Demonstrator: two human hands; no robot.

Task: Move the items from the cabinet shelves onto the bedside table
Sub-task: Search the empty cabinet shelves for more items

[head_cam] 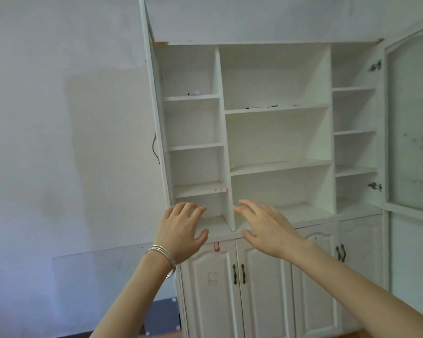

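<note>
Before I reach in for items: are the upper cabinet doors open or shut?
Open. The left door stands edge-on, the right door is swung aside with its hinges showing, and the shelves lie uncovered.

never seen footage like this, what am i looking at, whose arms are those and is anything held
There is no machine here: one picture, from a camera worn on a person's head, looking forward and down. The two bare arms are the wearer's. The left hand, with silver bangles on its wrist, and the right hand are raised, fingers spread, holding nothing. Ahead stands a white cabinet, glass doors open. Its shelves look mostly bare; a small pale item lies high on the left, thin dark things on the upper middle shelf.
</note>
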